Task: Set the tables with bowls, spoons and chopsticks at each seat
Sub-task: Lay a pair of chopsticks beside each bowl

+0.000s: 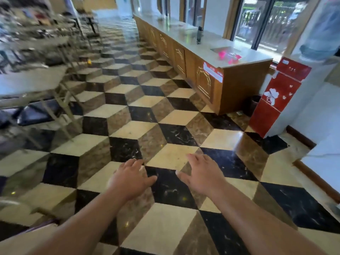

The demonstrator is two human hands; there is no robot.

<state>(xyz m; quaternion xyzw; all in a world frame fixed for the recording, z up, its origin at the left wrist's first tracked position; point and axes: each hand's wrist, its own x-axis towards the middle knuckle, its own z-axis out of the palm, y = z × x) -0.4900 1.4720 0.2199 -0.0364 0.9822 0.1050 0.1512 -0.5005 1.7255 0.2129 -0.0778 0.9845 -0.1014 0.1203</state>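
Fingers (131,162) loose and empty, left hand (131,178) and right hand (199,174) point forward over checkered floor (165,100), worktop (33,80) left, wooden cabinet (202,78) right.

L hand (131,178) & R hand (200,176) bare; both forearms bare too.

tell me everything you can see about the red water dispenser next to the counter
The red water dispenser stands upright on the tiled floor at the right, just past the end of the wooden counter. Its glossy red front carries a white flower and butterflies; the slanted top panel holds small fittings too blurred to read. A bluish water bottle sits on top; a dark bin stands beside it.
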